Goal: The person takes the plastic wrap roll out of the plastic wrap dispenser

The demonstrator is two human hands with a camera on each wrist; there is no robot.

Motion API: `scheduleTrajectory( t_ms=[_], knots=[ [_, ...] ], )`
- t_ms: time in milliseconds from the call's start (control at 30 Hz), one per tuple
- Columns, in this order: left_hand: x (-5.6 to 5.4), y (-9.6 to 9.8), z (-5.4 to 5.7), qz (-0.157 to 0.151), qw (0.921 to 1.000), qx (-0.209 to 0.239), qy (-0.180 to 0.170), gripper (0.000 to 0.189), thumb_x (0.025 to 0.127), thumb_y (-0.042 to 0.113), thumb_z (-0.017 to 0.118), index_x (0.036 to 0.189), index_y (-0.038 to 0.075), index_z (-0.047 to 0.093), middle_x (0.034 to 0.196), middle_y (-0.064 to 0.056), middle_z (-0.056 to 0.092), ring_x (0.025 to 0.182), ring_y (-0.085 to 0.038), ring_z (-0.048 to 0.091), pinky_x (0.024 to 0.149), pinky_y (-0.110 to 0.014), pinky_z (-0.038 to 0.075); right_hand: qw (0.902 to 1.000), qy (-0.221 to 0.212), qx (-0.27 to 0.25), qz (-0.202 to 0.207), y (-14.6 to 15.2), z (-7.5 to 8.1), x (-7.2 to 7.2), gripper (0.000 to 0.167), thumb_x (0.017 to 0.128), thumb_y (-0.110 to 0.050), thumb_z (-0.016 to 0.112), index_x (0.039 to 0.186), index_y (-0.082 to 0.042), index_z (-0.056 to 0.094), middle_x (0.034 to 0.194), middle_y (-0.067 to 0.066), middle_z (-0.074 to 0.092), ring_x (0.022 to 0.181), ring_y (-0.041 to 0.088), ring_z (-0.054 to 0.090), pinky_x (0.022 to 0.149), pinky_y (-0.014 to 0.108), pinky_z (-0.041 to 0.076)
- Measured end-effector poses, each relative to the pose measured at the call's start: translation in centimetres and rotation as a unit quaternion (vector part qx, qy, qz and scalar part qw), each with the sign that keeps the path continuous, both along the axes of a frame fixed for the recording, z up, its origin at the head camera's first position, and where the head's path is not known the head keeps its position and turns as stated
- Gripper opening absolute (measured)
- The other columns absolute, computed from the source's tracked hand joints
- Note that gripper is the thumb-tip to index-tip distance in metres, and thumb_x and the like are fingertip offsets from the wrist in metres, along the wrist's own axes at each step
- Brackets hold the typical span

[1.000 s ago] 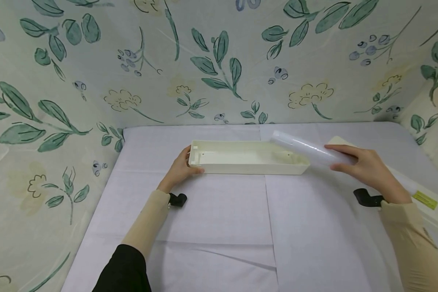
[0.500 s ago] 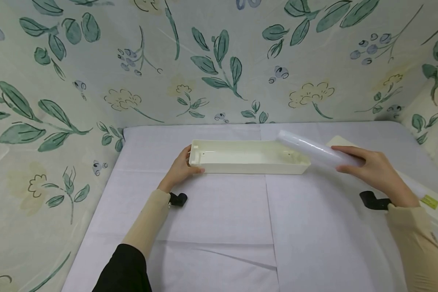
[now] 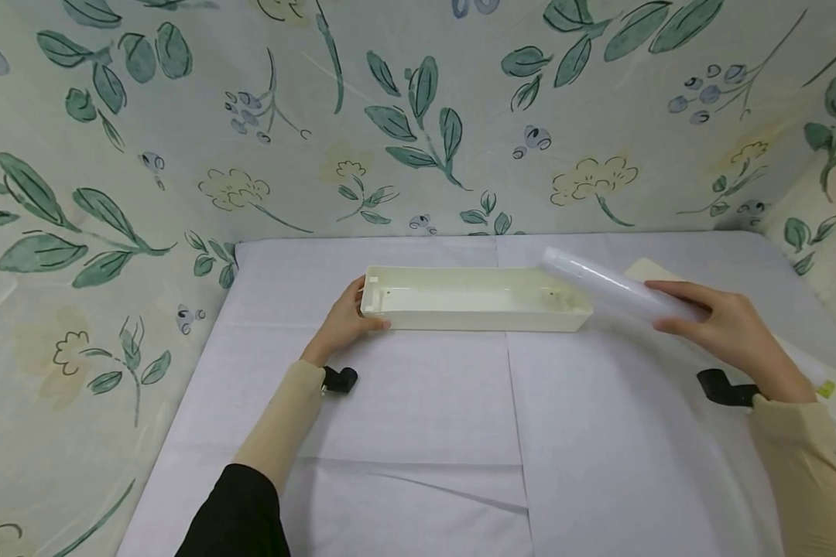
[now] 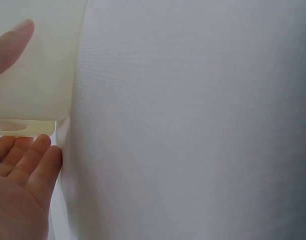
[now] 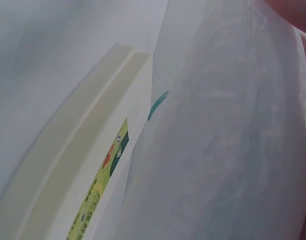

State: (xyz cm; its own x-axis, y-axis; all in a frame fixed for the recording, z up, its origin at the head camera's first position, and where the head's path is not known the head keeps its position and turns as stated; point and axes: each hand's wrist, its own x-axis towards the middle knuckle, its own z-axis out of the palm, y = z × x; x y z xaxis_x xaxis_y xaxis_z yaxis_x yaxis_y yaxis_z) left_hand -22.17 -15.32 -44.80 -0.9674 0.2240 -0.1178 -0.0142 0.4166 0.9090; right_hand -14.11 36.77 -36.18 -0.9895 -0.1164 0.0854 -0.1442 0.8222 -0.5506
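A long cream plastic box [image 3: 474, 320] with an open top lies across the middle of the table. My left hand [image 3: 344, 325] holds its left end, the thumb [image 4: 15, 45] on the front wall and the fingers at the end wall. Between the thumb and fingers of my right hand [image 3: 728, 329] is a roll of clear plastic film [image 3: 602, 286], gripped at its right end. The roll tilts, its far left end higher and overlapping the box's right end in the head view; whether they touch I cannot tell. Up close, the right wrist view shows the film [image 5: 223, 130].
A long cream lid [image 3: 649, 269] lies slantwise on the right of the table, partly behind my right hand and the roll. It bears a yellow-green label [image 5: 100, 182]. White cloth [image 3: 404, 410] covers the table; a leaf-patterned cloth [image 3: 286, 116] rises behind it.
My right hand and the film roll have moved a little to the right and slightly nearer me, covering more of the lid's label. My left hand and the box have stayed in place.
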Motion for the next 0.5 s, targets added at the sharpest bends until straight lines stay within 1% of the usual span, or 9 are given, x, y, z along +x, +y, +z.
scheduleTrajectory(
  t_ms=[100, 167, 200, 333, 400, 433, 467, 500],
  knots=[
    [-0.1, 0.0, -0.1, 0.001, 1.0, 0.002, 0.001, 0.104, 0.073, 0.009, 0.083, 0.153, 0.009, 0.017, 0.15, -0.015, 0.03, 0.136, -0.033, 0.031, 0.106, -0.045, 0.033, 1.0, 0.004, 0.005, -0.001, 0.3, 0.0, 0.2, 0.059, 0.081, -0.025, 0.079, 0.133, -0.009, 0.057, 0.135, 0.027, 0.048, 0.108, 0.04, 0.049, 0.066, 0.002, 0.029],
    [-0.1, 0.0, -0.1, 0.001, 1.0, 0.006, 0.003, 0.104, 0.073, 0.009, 0.083, 0.153, 0.009, 0.017, 0.15, -0.015, 0.031, 0.135, -0.033, 0.032, 0.106, -0.045, 0.033, 0.9999, 0.006, 0.011, -0.006, 0.4, -0.1, 0.3, 0.059, 0.081, -0.027, 0.079, 0.133, -0.01, 0.057, 0.134, 0.027, 0.049, 0.104, 0.032, 0.05, 0.064, 0.003, 0.031],
    [-0.1, 0.0, -0.1, 0.0, 1.0, 0.007, 0.003, 0.104, 0.073, 0.009, 0.083, 0.153, 0.009, 0.017, 0.15, -0.015, 0.03, 0.135, -0.033, 0.032, 0.106, -0.045, 0.034, 0.9999, 0.007, 0.012, -0.005, 0.6, -0.1, 0.4, 0.059, 0.081, -0.027, 0.078, 0.134, -0.009, 0.057, 0.133, 0.028, 0.049, 0.103, 0.032, 0.05, 0.063, 0.004, 0.031],
    [-0.2, 0.0, -0.2, -0.002, 0.9999, 0.008, 0.006, 0.103, 0.073, 0.009, 0.083, 0.153, 0.009, 0.017, 0.15, -0.015, 0.03, 0.135, -0.033, 0.032, 0.106, -0.045, 0.034, 0.9998, 0.011, 0.013, -0.014, 1.1, -0.3, 0.8, 0.059, 0.081, -0.029, 0.078, 0.134, -0.014, 0.058, 0.134, 0.023, 0.051, 0.099, 0.006, 0.046, 0.065, 0.004, 0.032],
    [-0.2, 0.0, -0.3, -0.002, 1.0, 0.007, 0.006, 0.103, 0.073, 0.01, 0.083, 0.153, 0.009, 0.018, 0.15, -0.015, 0.03, 0.136, -0.033, 0.032, 0.106, -0.045, 0.033, 0.9997, 0.014, 0.009, -0.016, 1.5, -0.4, 1.1, 0.059, 0.081, -0.029, 0.078, 0.134, -0.017, 0.058, 0.137, 0.01, 0.05, 0.102, 0.001, 0.045, 0.067, 0.003, 0.031],
    [-0.2, 0.0, -0.3, -0.002, 1.0, 0.007, 0.006, 0.103, 0.073, 0.01, 0.083, 0.153, 0.009, 0.018, 0.15, -0.015, 0.031, 0.135, -0.033, 0.032, 0.106, -0.044, 0.033, 0.9996, 0.016, 0.009, -0.021, 1.6, -0.4, 1.2, 0.058, 0.08, -0.03, 0.079, 0.134, -0.019, 0.058, 0.137, -0.001, 0.05, 0.099, -0.005, 0.042, 0.068, 0.002, 0.03],
    [-0.2, -0.1, -0.3, -0.002, 1.0, 0.008, 0.006, 0.103, 0.073, 0.009, 0.083, 0.153, 0.009, 0.018, 0.15, -0.015, 0.031, 0.135, -0.033, 0.032, 0.106, -0.044, 0.033, 0.9995, 0.018, 0.009, -0.023, 1.7, -0.5, 1.3, 0.058, 0.08, -0.03, 0.079, 0.134, -0.02, 0.058, 0.135, -0.009, 0.048, 0.099, -0.006, 0.042, 0.069, 0.002, 0.03],
    [-0.2, -0.1, -0.3, -0.002, 0.9999, 0.008, 0.006, 0.104, 0.073, 0.009, 0.084, 0.153, 0.009, 0.018, 0.15, -0.015, 0.031, 0.135, -0.033, 0.032, 0.106, -0.044, 0.033, 0.9994, 0.02, 0.009, -0.025, 1.8, -0.5, 1.4, 0.059, 0.08, -0.031, 0.079, 0.134, -0.02, 0.058, 0.132, -0.017, 0.046, 0.101, -0.004, 0.043, 0.069, 0.001, 0.03]
  ],
)
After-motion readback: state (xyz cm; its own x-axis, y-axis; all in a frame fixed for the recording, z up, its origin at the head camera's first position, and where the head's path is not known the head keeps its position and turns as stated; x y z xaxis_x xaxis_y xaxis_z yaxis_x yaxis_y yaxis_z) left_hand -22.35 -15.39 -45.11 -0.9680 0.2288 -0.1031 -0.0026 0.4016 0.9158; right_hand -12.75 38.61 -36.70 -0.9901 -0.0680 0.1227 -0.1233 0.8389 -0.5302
